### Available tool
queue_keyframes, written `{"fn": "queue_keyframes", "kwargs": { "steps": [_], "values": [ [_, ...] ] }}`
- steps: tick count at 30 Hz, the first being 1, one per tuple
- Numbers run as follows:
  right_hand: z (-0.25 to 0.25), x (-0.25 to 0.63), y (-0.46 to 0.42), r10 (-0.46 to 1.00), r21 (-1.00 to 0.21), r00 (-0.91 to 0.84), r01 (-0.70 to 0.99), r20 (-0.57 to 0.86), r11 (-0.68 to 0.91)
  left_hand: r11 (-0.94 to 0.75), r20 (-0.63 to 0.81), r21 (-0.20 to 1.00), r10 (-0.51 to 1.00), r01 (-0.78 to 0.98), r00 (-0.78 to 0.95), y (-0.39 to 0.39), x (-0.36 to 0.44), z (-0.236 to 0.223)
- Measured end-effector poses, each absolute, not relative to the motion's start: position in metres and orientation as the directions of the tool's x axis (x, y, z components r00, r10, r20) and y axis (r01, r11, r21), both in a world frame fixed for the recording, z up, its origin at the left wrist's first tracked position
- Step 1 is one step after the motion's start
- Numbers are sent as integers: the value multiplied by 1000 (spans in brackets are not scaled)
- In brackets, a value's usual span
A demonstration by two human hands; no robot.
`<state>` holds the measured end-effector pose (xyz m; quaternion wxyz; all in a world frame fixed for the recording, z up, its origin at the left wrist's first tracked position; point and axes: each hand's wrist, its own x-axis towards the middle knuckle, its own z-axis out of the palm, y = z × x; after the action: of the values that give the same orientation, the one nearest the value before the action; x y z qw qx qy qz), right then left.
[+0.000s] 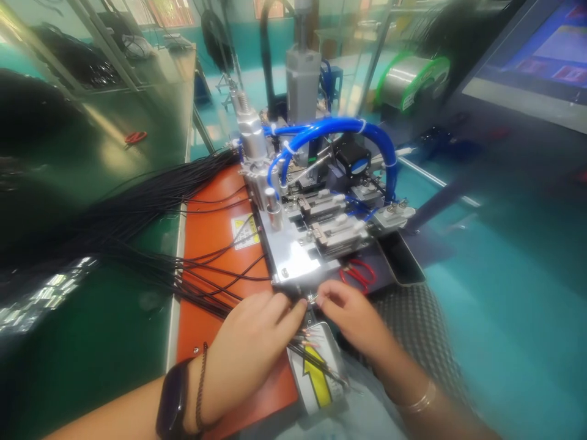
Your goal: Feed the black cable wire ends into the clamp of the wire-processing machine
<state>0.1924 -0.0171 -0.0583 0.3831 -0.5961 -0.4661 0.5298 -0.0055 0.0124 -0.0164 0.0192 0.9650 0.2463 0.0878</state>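
Silvery and tiny, the little bit [312, 299] everyone's eye goes to sits just below the metal machine, a touch right of centre in the frame, and it's too blurry for me to say what it is exactly. The right hand [351, 315] has thumb and fingertips pinched on it. The left hand [261, 327] has its thumb tip right beside it, palm down, but its fingers are mostly hidden so I can't tell if it's gripping too. The two hands are nearly touching.

Just under them, some black wires [321, 362] with coppery ends lie across a white panel [337, 339] with a fat yellow arrow [317, 377] on it. Right above the right hand there's a red-handled tool [360, 275], and farther right a dark slab with rounded corners [401, 260].

The machine [293, 256] fills the middle, shiny plate up front, chunky blue hose [342, 126] looping over the top. Left of it is an orange surface [220, 229] with a warning label [246, 232], and a big spread of black cables [137, 201] running off to the left edge over a green tabletop [137, 348]. Another red-handled tool [135, 138] lies toward the upper left, and a green-rimmed spool [406, 84] sits upper right.
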Motion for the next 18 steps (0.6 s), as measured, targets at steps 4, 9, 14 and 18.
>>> {"fn": "queue_keyframes", "kwargs": {
  "steps": [4, 9, 14, 18],
  "values": [
    [-55, 191, -18, 959, -951, 51, 120, -279, -283, -871, 83, 57, 490, 487, 868, 11, -3, -13],
    [-49, 189, -18, 967, -957, 92, 151, -238, -250, -856, 16, 47, 516, 515, 857, 8, 1, -9],
    [-48, 187, -18, 971, -955, 88, 185, -221, -234, -837, -21, 41, 545, 545, 838, 6, 4, -8],
    [-48, 186, -19, 979, -957, 78, 208, -188, -201, -837, -23, 41, 545, 545, 838, 5, 4, -9]
  ]
}}
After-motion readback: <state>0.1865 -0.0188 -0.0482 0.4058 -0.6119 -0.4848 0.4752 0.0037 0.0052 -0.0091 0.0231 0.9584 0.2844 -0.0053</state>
